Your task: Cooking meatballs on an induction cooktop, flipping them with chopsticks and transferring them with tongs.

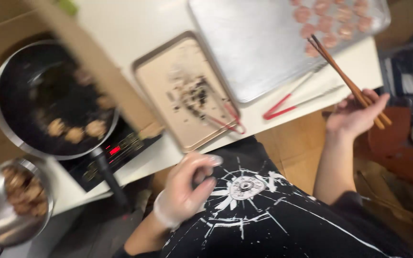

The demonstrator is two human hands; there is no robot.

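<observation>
Head view shows the right hand (354, 114) pinching wooden chopsticks (347, 79) near their top, tips reaching to the raw meatballs (333, 21) on the big metal tray (254, 52); that high grip seems to give reach across the bench (135, 24). The gloved left hand (187, 188) hangs loosely curled and holding nothing, close to the body, just below the bench edge; the frying pan (53, 100) with browning pieces sits on the cooktop (115, 153), beside a smaller tray (187, 91) carrying red tongs (225, 122).
</observation>
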